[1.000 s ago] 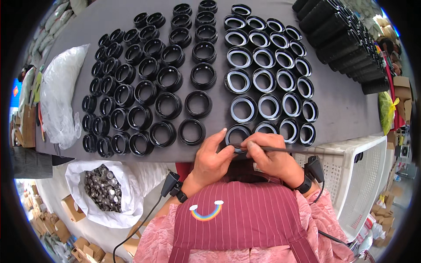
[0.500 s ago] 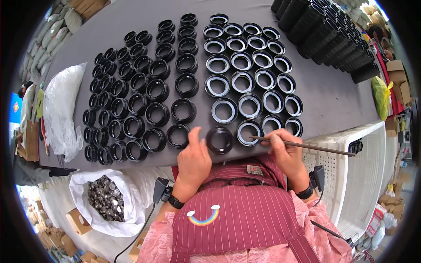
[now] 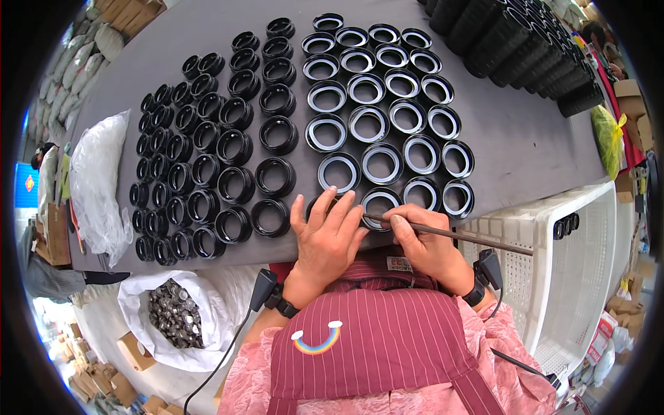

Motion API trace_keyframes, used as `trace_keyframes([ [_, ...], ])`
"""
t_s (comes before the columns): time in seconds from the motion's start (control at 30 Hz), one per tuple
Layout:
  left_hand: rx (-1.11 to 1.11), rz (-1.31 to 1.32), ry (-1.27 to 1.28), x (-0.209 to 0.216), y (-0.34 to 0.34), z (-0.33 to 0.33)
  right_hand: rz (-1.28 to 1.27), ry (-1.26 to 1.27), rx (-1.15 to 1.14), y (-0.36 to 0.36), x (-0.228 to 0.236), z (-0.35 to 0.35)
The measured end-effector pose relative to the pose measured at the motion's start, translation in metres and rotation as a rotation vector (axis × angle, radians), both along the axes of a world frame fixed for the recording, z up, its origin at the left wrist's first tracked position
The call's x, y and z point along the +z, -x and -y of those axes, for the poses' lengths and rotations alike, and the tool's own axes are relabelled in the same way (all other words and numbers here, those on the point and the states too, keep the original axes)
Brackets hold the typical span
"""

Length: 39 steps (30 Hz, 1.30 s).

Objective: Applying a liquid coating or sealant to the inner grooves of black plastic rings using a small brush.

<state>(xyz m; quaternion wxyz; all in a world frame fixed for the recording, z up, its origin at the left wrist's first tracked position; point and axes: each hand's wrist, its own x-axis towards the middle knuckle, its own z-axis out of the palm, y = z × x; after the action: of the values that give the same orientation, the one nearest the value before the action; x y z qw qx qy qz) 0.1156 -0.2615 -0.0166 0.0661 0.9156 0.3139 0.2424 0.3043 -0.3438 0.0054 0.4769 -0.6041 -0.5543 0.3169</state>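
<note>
My left hand lies over a black ring at the table's near edge, fingers and thumb spread about it; most of that ring is hidden. Between thumb and fingertips, my right hand holds a thin dark stick. Its tip points left, close to my left fingers and in front of a black ring with a white inner band. Several more white-banded rings stand in rows beyond my hands. To the left are rows of plain black rings.
Tall black cylinders are packed together at the far right. A white plastic crate stands by the table's right end. At left lie a clear plastic bag and, lower, a white sack of small shiny pieces. A yellow bag hangs at right.
My left hand has moved right, onto the plain black ring beside the white-banded ones. My right hand has shifted left, bringing the stick's tip from a white-banded ring toward my left hand.
</note>
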Motion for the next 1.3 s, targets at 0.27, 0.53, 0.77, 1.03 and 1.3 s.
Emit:
trace_keyframes([
  [0.27, -0.039, 0.016, -0.003, 0.003, -0.007, -0.002, -0.043, -0.019, -0.045, -0.002, -0.002, -0.001],
  [0.53, -0.028, -0.033, -0.025, 0.004, -0.010, -0.006, 0.275, 0.083, 0.014, -0.015, 0.033, -0.007],
  [0.77, -0.053, -0.016, -0.027, 0.005, -0.012, -0.008, 0.412, -0.159, -0.042, -0.013, 0.016, -0.028],
  [1.03, -0.059, -0.019, -0.040, 0.003, -0.009, -0.010, 0.255, -0.068, 0.088, -0.008, 0.013, -0.018],
  [1.3, -0.157, 0.038, 0.176, 0.024, -0.012, -0.016, -0.325, -0.088, -0.307, -0.028, 0.029, 0.012],
])
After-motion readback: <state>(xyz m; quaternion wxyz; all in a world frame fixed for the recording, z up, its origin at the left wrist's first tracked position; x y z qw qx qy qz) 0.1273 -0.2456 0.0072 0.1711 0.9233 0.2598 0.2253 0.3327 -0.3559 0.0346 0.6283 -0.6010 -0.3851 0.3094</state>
